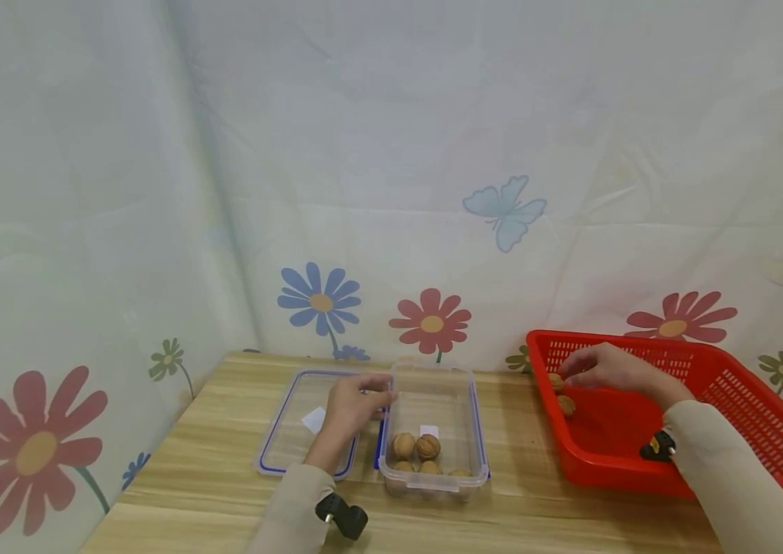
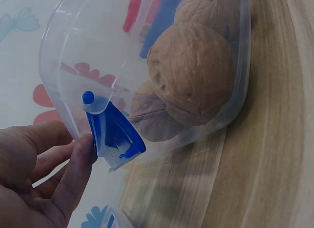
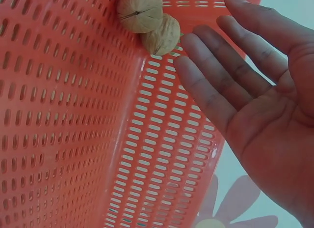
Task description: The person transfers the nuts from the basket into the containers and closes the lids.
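Note:
In the head view, a clear plastic food container (image 1: pixel 433 483) with blue side latches stands on the table, several walnuts (image 1: pixel 428 446) gathered at its near end. My left hand (image 1: pixel 353 408) holds its left rim; the left wrist view shows thumb and fingers pinching the edge beside a blue latch (image 2: pixel 115 132). Over to the right, my right hand (image 1: pixel 609 371) reaches into a red slotted basket (image 1: pixel 592 468). Its fingers are extended in the right wrist view, with nothing in them. Two walnuts (image 3: pixel 162 35) lie together in a basket corner, just beyond the fingertips.
A clear lid (image 1: pixel 294 442) with a blue seal lies on the wooden table (image 1: pixel 190 469), left of the container. A flower-printed curtain (image 1: pixel 363 154) hangs close behind the table. The basket's raised red rim stands between the container and the basket's walnuts.

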Demonstrator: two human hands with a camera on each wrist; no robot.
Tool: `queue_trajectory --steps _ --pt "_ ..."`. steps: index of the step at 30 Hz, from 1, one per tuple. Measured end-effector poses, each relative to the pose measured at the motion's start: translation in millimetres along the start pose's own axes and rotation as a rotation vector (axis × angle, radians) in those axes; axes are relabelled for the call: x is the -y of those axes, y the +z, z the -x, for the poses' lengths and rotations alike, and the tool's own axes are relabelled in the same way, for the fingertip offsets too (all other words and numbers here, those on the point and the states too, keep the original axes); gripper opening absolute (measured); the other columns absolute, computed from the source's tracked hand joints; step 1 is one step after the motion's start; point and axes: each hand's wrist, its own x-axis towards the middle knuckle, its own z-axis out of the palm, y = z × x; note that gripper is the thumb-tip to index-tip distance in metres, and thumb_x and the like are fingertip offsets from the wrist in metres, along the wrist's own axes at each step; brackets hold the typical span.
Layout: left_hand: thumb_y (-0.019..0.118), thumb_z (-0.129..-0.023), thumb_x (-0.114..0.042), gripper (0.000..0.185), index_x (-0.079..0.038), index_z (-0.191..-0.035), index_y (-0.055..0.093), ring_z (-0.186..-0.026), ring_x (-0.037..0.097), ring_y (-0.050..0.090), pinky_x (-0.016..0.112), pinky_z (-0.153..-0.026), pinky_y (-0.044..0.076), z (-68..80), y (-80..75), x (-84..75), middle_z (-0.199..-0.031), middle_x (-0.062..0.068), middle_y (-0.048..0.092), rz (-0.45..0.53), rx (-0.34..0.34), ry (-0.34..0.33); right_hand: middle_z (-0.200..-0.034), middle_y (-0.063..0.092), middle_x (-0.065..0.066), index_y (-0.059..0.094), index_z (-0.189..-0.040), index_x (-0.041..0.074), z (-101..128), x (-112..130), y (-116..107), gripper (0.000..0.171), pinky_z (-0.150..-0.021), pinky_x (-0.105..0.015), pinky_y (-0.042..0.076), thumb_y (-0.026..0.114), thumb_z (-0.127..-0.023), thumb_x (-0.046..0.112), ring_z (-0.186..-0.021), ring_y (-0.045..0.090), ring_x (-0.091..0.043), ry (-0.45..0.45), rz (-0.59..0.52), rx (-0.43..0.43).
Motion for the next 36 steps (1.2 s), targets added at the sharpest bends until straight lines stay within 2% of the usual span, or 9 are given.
queue_trajectory --steps 9,15,22,36 --pt "0.081 -0.092 -0.001 0.032 0.004 -0.123 0.075 -0.073 0.027 0.077 0.032 -0.067 0.067 0.6 -0.3 -2.0 -0.111 0.019 0.075 0.002 0.002 -0.007 -0.127 0.071 -0.021 0.069 -0.133 -0.004 -2.1 3.1 3.4 0.045 -0.095 -0.052 0.063 0.082 -0.093 0.013 -0.107 0.069 -0.033 0.009 -0.008 0.025" --pt "0.081 -0.092 -0.001 0.032 0.005 -0.123 0.076 -0.073 0.027 0.077 0.033 -0.067 0.067 0.8 -0.2 -2.1 -0.110 0.019 0.075 0.006 0.001 -0.002 -0.124 0.072 -0.018 0.071 -0.129 -0.002 -4.1 1.9 5.5 0.041 -0.095 -0.050 0.063 0.082 -0.093 0.012 -0.105 0.069 -0.028 0.012 -0.003 0.036" --pt "0.081 -0.092 -0.002 0.032 0.005 -0.123 0.075 -0.074 0.027 0.077 0.033 -0.067 0.067 0.4 -0.2 -1.2 -0.111 0.020 0.075 0.001 0.004 0.004 -0.123 0.073 -0.017 0.073 -0.127 0.000 -6.1 1.5 6.2 0.036 -0.095 -0.050 0.063 0.081 -0.094 0.010 -0.104 0.069 -0.028 0.007 -0.011 0.060" --pt "0.081 -0.092 -0.002 0.033 0.005 -0.124 0.075 -0.075 0.027 0.077 0.033 -0.067 0.067 -0.5 0.4 0.6 -0.112 0.021 0.075 0.003 0.008 0.011 -0.118 0.075 -0.012 0.076 -0.126 0.003 -11.2 -4.4 9.0 0.038 -0.097 -0.053 0.062 0.085 -0.089 0.009 -0.101 0.069 -0.026 0.034 0.063 0.096"
